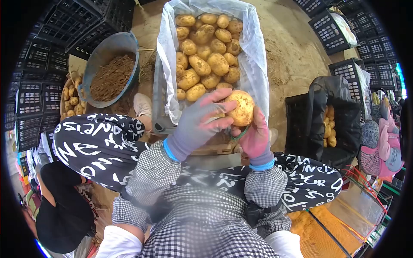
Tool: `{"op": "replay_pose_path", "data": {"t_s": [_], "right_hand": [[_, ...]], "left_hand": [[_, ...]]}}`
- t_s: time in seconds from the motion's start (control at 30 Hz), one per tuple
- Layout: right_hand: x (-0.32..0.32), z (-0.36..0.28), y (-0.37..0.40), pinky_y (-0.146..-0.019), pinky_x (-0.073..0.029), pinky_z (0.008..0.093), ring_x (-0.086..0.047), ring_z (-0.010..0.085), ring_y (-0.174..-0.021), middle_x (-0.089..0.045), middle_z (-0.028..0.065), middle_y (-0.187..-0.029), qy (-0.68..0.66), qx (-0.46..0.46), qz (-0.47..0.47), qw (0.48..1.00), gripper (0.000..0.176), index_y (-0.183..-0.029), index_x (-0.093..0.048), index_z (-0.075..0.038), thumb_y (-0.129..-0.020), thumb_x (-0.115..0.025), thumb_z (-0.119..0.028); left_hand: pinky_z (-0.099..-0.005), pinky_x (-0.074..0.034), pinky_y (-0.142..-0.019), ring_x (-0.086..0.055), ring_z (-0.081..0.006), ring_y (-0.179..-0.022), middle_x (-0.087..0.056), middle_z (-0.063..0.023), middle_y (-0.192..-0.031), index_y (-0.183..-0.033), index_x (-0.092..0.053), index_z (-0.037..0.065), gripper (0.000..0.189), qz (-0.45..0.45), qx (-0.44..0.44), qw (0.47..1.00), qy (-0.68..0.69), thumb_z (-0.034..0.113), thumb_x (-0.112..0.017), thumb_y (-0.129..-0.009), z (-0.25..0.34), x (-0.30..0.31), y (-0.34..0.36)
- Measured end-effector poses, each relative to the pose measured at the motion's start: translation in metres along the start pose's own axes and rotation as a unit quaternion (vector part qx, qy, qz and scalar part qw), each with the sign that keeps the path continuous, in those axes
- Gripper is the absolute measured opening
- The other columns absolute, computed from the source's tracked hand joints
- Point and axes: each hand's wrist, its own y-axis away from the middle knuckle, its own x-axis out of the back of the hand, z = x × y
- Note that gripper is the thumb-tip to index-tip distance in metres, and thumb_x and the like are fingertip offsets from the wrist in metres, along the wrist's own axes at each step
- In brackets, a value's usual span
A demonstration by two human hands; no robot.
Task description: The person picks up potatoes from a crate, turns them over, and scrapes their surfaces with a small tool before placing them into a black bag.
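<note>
A large potato (241,108) is held up between my two gloved hands, above the near edge of a lined crate. My left hand (200,122), in a grey-and-pink glove, has its fingers against the potato's left side. My right hand (254,136), in a pink glove, grips it from the right and below. A thin green thing (236,136) shows by the right fingers; what it is I cannot make out. Several potatoes (217,63) lie in the crate, whose white liner (254,32) hangs over the rim.
To the left stands a blue tub (88,73) of soil, beside a basket of potatoes (71,96). A crate with a black liner (309,124) holds potatoes on the right. Stacked black crates (30,101) line both sides. A person in dark clothing (64,210) sits at lower left.
</note>
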Motion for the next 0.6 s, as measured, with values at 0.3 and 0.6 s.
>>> {"op": "replay_pose_path", "data": {"t_s": [0.3,0.6], "right_hand": [[0.01,0.004,-0.005,-0.075,-0.055,0.0297,-0.065,0.0183,-0.099,-0.063,0.0101,-0.119,0.173,0.104,0.002,0.979,0.049,-0.133,-0.048,0.0,-0.101,-0.048,-0.037],[0.007,-0.001,0.002,-0.068,-0.059,0.0268,-0.067,0.0181,-0.096,-0.063,0.0106,-0.117,0.148,0.003,0.033,0.988,0.046,-0.132,-0.048,0.0,-0.1,-0.049,-0.034]], "left_hand": [[-0.0328,-0.049,-0.098,-0.047,-0.0214,-0.129,-0.046,-0.014,-0.141,-0.122,-0.058,0.0,0.052,0.064,0.041,0.996,0.052,0.018,-0.079,-0.078,-0.012,-0.017,-0.002],[-0.0358,-0.042,-0.105,-0.048,-0.0297,-0.129,-0.049,-0.0165,-0.139,-0.128,-0.061,0.008,0.046,0.054,0.063,0.991,0.1,0.017,-0.073,-0.084,-0.016,-0.007,-0.002]]}}
